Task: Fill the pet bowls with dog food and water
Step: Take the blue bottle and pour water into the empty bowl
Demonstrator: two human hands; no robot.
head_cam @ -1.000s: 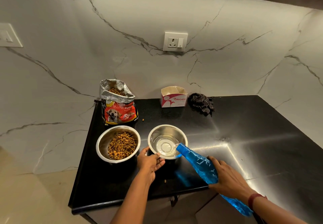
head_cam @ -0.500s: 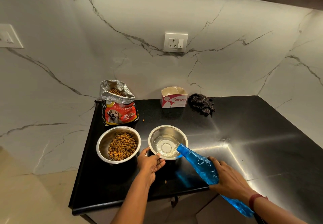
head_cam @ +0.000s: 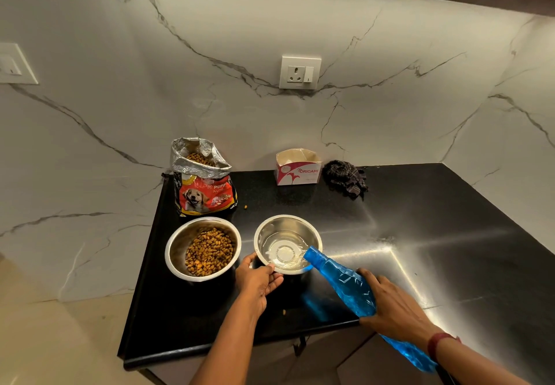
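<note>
Two hands, left [head_cam: 257, 282] steadying water bowl [head_cam: 287, 243], right [head_cam: 396, 309] tipping bottle [head_cam: 339, 282]

Bare forearms [head_cam: 232, 342]; maroon wristband [head_cam: 439, 343] at the right hand [head_cam: 395, 309].

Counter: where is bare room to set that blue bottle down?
The counter lies bare right of the water bowl, in front of the cloth. A smaller strip runs before the kibble bowl. It is crowded between the food bag and the bowls.

The head camera looks forward and down (wide-angle, from close) over the black counter [head_cam: 450, 219].
</note>
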